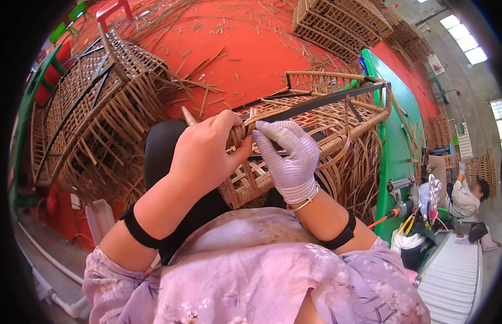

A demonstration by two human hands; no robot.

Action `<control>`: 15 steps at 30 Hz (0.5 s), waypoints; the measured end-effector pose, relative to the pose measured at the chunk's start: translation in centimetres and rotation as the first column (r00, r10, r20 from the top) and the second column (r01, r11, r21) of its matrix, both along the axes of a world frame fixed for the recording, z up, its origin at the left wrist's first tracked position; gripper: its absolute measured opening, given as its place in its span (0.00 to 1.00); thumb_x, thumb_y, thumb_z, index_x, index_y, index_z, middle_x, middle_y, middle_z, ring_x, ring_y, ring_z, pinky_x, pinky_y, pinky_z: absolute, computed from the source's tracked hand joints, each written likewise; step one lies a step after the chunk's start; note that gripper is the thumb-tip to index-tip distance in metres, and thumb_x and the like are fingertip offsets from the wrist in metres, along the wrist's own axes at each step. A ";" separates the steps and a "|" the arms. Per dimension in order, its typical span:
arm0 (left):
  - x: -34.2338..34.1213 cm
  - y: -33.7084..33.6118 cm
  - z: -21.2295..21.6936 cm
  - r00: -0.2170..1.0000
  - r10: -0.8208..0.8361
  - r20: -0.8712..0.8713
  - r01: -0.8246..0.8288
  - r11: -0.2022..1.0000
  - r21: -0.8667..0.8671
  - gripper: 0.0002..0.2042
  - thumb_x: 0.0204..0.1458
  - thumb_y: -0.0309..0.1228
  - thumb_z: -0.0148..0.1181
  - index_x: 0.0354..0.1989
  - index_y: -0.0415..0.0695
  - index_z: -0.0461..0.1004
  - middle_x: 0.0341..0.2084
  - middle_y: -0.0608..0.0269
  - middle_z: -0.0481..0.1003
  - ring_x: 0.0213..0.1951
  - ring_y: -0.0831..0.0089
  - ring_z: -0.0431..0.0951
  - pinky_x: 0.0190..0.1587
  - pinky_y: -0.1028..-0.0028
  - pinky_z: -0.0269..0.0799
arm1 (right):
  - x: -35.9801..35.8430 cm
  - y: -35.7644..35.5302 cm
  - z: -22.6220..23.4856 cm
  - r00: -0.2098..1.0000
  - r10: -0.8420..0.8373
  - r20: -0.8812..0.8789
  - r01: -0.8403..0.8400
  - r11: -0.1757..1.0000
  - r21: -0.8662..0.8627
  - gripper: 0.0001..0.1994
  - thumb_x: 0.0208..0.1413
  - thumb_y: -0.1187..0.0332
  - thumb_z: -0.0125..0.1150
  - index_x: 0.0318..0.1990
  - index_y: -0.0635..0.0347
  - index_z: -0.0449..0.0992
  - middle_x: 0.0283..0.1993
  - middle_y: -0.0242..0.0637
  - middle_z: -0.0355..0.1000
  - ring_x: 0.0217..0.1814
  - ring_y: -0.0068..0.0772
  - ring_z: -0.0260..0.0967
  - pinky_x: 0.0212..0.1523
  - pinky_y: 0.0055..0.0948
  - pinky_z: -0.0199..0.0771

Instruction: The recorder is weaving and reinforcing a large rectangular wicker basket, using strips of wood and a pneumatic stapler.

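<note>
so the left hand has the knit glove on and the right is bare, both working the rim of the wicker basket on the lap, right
Not quite: the glove is on the other hand. In the head view the right hand wears the pale knit glove and the left hand is bare. The rest holds: both hands work at the near rim of the wicker basket resting across the lap.

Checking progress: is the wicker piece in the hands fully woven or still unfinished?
Unfinished: loose cane strips hang free off the wicker piece, and its black metal frame bar shows uncovered.
</note>
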State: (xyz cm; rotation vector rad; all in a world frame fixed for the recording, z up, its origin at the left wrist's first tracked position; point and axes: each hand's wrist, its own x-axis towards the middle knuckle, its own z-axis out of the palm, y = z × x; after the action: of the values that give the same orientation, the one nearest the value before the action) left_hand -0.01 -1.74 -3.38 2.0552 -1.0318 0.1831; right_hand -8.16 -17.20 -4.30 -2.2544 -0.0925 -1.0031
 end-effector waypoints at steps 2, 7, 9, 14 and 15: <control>0.1 0.0 0.0 1.000 -0.004 -0.005 0.004 1.000 -0.012 0.13 0.45 0.33 0.65 0.35 0.42 0.69 0.24 0.54 0.76 0.27 0.56 0.78 0.28 0.63 0.72 | 0.1 -0.1 -0.2 1.000 0.023 -0.020 -0.022 0.999 0.028 0.09 0.46 0.76 0.68 0.38 0.63 0.81 0.32 0.40 0.76 0.28 0.35 0.75 0.28 0.27 0.74; 0.0 0.0 0.5 1.000 -0.014 0.002 0.014 1.000 -0.019 0.13 0.45 0.33 0.65 0.34 0.41 0.69 0.24 0.53 0.75 0.26 0.55 0.77 0.28 0.63 0.72 | 0.0 -0.6 -0.5 0.998 0.060 -0.016 -0.060 0.998 -0.007 0.10 0.46 0.77 0.68 0.38 0.64 0.80 0.32 0.40 0.75 0.27 0.35 0.74 0.28 0.28 0.74; 0.1 0.0 0.2 1.000 -0.014 0.022 0.014 0.999 -0.038 0.13 0.45 0.32 0.65 0.35 0.41 0.69 0.24 0.53 0.75 0.26 0.56 0.78 0.28 0.63 0.73 | -0.1 -0.4 -0.5 0.998 0.060 0.002 -0.060 0.997 -0.053 0.11 0.45 0.77 0.68 0.40 0.64 0.80 0.32 0.40 0.75 0.26 0.34 0.74 0.27 0.28 0.73; 0.4 0.1 0.1 1.000 -0.022 -0.014 0.021 0.999 -0.040 0.13 0.45 0.32 0.65 0.35 0.40 0.70 0.23 0.53 0.76 0.26 0.57 0.78 0.29 0.65 0.73 | 0.1 -0.4 -0.8 0.998 0.058 0.022 -0.057 0.997 -0.053 0.13 0.45 0.74 0.70 0.40 0.63 0.80 0.32 0.39 0.75 0.26 0.35 0.73 0.27 0.28 0.73; 0.6 0.1 0.3 0.999 -0.040 -0.014 0.039 0.997 -0.069 0.11 0.46 0.32 0.64 0.34 0.40 0.71 0.23 0.53 0.76 0.25 0.58 0.78 0.28 0.66 0.73 | 0.2 -0.4 -0.9 0.996 0.070 0.045 -0.067 0.995 -0.067 0.13 0.44 0.73 0.70 0.40 0.63 0.80 0.32 0.39 0.75 0.26 0.35 0.73 0.27 0.29 0.73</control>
State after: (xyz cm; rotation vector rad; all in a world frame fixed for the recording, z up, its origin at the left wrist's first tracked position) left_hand 0.56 -1.62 -3.08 1.9699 -1.0417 0.1801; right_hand -7.93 -17.65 -5.16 -2.2705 -0.2254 -1.0309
